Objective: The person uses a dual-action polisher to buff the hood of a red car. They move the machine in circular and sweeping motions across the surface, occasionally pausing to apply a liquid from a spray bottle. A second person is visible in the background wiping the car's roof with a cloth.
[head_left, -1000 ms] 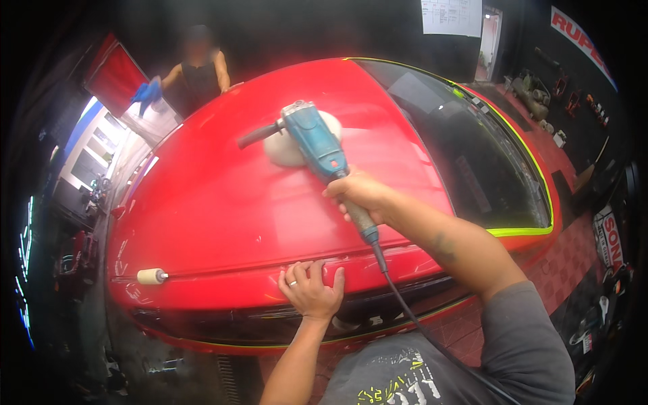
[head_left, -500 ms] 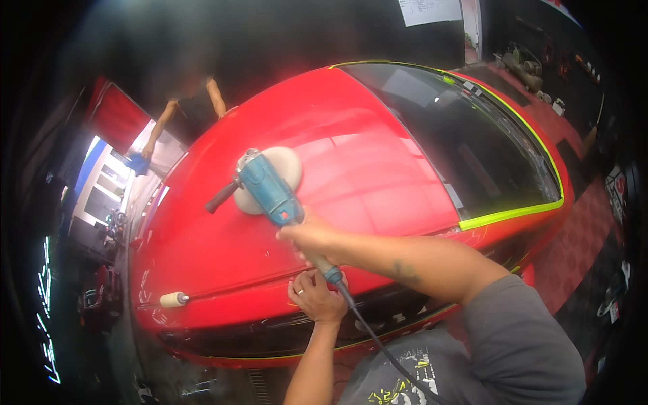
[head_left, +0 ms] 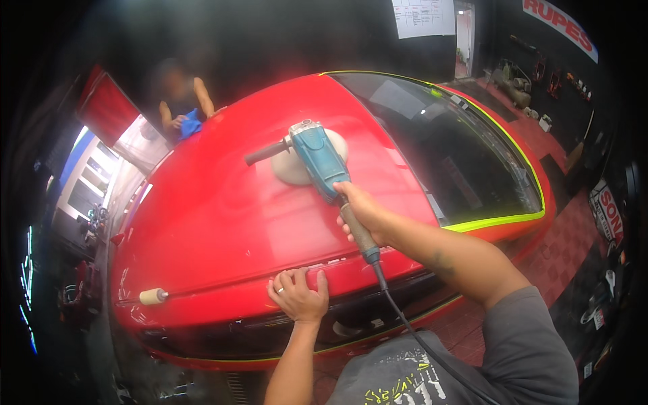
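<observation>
My right hand (head_left: 365, 213) grips the rear handle of a blue corded polisher (head_left: 320, 156). The machine's round pale pad (head_left: 289, 171) lies against the glossy red car roof (head_left: 223, 216), its underside hidden. A dark side handle (head_left: 266, 152) sticks out toward the left, with no hand on it. Nearer to me, my left hand (head_left: 299, 295) rests on the roof's near edge, holding nothing, its fingers stretched out and slightly bent. From the polisher's end a black cable (head_left: 403, 316) runs down across my grey shirt.
A small cream bottle (head_left: 153, 296) lies on its side at the roof's near left. Yellow-green tape (head_left: 496, 221) borders the dark windshield (head_left: 466, 148). Across the car, another person (head_left: 181, 94) holds a blue cloth (head_left: 190, 125) near the roof's far edge.
The polisher and my right hand have moved right and farther away over the roof. My left hand is now apart from the machine's handle. The other person's blue cloth has come up toward the roof.
</observation>
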`<state>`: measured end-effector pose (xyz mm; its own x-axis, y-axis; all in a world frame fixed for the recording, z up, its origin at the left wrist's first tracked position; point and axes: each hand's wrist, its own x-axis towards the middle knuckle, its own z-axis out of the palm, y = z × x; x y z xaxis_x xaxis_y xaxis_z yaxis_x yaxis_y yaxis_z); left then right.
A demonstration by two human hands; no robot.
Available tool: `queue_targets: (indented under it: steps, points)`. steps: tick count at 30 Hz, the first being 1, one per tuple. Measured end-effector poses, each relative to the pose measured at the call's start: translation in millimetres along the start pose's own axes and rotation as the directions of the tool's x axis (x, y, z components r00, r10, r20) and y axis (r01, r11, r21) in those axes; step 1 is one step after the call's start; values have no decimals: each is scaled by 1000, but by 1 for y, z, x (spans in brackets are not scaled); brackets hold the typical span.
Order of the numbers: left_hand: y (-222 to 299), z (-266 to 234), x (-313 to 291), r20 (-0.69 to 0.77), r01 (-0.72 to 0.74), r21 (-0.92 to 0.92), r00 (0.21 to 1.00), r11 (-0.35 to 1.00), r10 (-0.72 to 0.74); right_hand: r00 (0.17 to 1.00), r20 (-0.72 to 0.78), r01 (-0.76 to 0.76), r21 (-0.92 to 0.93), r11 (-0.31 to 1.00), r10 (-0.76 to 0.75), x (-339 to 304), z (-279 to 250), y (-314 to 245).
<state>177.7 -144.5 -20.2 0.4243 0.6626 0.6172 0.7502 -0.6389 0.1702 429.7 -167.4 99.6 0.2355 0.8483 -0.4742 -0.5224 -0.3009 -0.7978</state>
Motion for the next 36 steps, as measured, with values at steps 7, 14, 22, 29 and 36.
queue_targets:
  steps: [7, 14, 22, 29, 36]
  points:
    - [0, 1, 2, -56, -27, 22, 998, 999, 28, 1000, -5, 1, 3, 1000, -1, -5, -5, -1]
    - [1, 0, -1, -10, -1, -8, 1000, 1000, 1, 999, 30, -16, -13, 1000, 16, -4, 6, -1]
    - [1, -1, 0, -16, -8, -6, 1000, 1000, 8, 1000, 3, -2, -91, 996, 2, -5, 32, -4]
    - [1, -2, 1, -18, -15, -26, 1000, 1000, 15, 995, 94, -23, -122, 992, 34, -5, 52, 2]
    - [0, -2, 2, 5, -25, -13, 1000, 1000, 25, 988, 155, 35, -91, 995, -20, 2, 90, 11]
